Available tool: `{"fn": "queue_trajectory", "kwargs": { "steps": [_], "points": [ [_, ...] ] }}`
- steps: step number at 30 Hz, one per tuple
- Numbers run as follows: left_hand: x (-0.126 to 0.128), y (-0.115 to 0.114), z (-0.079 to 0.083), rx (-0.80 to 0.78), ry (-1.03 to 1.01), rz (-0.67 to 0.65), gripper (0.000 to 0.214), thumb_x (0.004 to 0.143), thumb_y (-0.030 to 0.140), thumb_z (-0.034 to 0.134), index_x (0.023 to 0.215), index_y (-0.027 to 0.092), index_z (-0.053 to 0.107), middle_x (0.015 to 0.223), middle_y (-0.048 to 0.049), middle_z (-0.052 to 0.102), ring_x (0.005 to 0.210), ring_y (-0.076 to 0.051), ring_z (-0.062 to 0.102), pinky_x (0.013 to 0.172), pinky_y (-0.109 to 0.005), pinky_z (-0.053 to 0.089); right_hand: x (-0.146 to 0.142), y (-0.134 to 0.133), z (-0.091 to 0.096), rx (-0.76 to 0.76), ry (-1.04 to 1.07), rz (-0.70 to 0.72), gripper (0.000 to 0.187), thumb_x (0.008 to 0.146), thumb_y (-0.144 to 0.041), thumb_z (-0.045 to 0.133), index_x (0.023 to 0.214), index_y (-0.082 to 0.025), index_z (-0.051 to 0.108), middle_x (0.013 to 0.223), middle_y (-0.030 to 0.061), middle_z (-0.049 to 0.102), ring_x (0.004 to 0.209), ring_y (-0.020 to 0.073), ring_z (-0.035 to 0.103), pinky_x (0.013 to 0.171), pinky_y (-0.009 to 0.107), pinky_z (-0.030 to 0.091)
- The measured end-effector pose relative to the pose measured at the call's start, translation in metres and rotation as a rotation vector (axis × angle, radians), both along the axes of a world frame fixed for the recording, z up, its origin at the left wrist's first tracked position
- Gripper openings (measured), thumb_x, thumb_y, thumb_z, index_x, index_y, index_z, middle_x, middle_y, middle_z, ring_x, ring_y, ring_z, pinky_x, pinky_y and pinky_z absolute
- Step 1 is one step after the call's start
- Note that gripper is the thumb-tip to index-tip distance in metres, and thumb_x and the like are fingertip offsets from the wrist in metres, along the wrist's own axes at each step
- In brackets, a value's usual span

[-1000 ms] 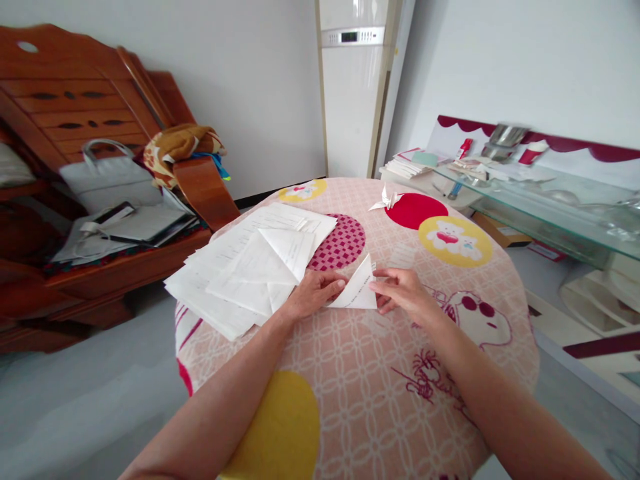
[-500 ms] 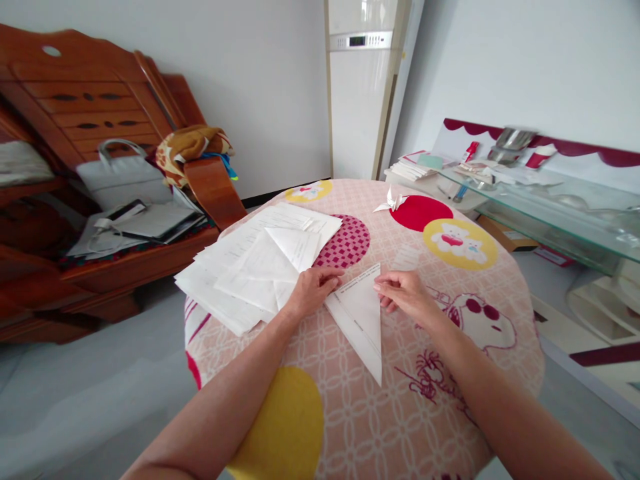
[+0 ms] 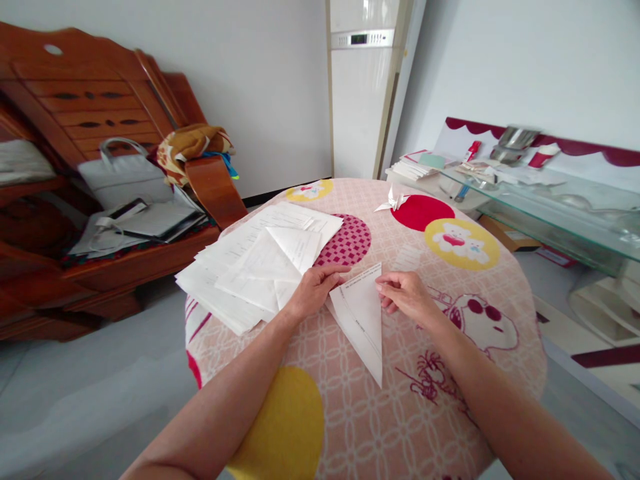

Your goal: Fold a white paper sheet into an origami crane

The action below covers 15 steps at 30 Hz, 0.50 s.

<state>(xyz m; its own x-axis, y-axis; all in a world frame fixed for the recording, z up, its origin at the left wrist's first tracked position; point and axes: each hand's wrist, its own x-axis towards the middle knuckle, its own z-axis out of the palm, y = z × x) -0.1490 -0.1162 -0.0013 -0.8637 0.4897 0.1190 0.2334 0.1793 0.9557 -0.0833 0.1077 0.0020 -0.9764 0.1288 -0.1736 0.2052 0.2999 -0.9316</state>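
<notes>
A white sheet of paper, folded into a triangle with printed lines on it, lies on the round table with its long point toward me. My left hand is at its upper left corner, fingers bent and closed on that edge. At the right edge, near the top corner, my right hand pinches the paper between thumb and fingers. Left of the paper a stack of printed sheets is spread out, with a folded piece of paper on top. Farther back stands a folded paper crane.
The tablecloth is pink with coloured circles. A wooden bench with a grey bag stands to the left. At the right is a glass shelf holding a metal pot and a cup. A tall air conditioner stands behind.
The left flap of the folded paper has lifted slightly and shifted right at my left hand, showing a layer beneath it. My right hand has barely moved.
</notes>
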Motion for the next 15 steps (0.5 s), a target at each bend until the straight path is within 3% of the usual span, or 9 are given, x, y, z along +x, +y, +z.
{"fn": "queue_trajectory", "kwargs": {
  "steps": [3, 6, 11, 13, 15],
  "points": [
    [0.006, 0.0, 0.005, 0.137, -0.195, -0.078, 0.043, 0.095, 0.039, 0.053, 0.132, 0.018, 0.058, 0.11, -0.0099, 0.072, 0.095, -0.021, 0.068, 0.077, -0.029, 0.053, 0.0, 0.0, -0.001, 0.007, 0.016, -0.011, 0.019, 0.083, -0.03, 0.065, 0.093, -0.013, 0.068, 0.065, 0.0017, 0.065, 0.051, 0.0132, 0.064, 0.039, 0.019, 0.051],
    [0.014, 0.004, 0.006, 0.265, -0.287, -0.241, 0.046, 0.093, 0.036, 0.059, 0.137, 0.022, 0.051, 0.118, -0.0103, 0.069, 0.102, -0.021, 0.067, 0.082, -0.03, 0.053, 0.001, -0.001, 0.0, 0.005, 0.027, -0.028, 0.029, 0.085, -0.043, 0.063, 0.089, -0.015, 0.068, 0.071, 0.0044, 0.067, 0.055, 0.015, 0.065, 0.04, 0.022, 0.051],
    [0.024, 0.018, 0.0, 0.297, -0.154, -0.514, 0.049, 0.093, 0.029, 0.061, 0.14, 0.022, 0.049, 0.139, -0.0145, 0.056, 0.125, -0.027, 0.057, 0.106, -0.044, 0.046, 0.005, -0.001, 0.01, 0.008, 0.256, 0.105, 0.047, 0.089, -0.059, 0.056, 0.072, -0.016, 0.065, 0.06, 0.0004, 0.06, 0.056, 0.0126, 0.058, 0.048, 0.022, 0.045],
    [0.026, 0.02, -0.002, 0.228, -0.017, -0.524, 0.049, 0.096, 0.028, 0.058, 0.143, 0.024, 0.046, 0.146, -0.0135, 0.05, 0.132, -0.027, 0.052, 0.111, -0.047, 0.042, 0.007, -0.001, 0.014, 0.007, 0.329, 0.148, 0.044, 0.09, -0.058, 0.056, 0.082, -0.016, 0.069, 0.065, 0.0009, 0.064, 0.064, 0.0141, 0.061, 0.055, 0.023, 0.046],
    [0.026, 0.02, -0.002, 0.158, 0.113, -0.485, 0.049, 0.097, 0.028, 0.054, 0.146, 0.025, 0.044, 0.15, -0.0122, 0.046, 0.135, -0.027, 0.048, 0.112, -0.048, 0.042, 0.008, 0.0, 0.016, -0.068, 0.326, 0.16, 0.044, 0.087, -0.055, 0.062, 0.11, -0.017, 0.07, 0.088, 0.0051, 0.072, 0.082, 0.0186, 0.067, 0.066, 0.026, 0.051]
  ]
}}
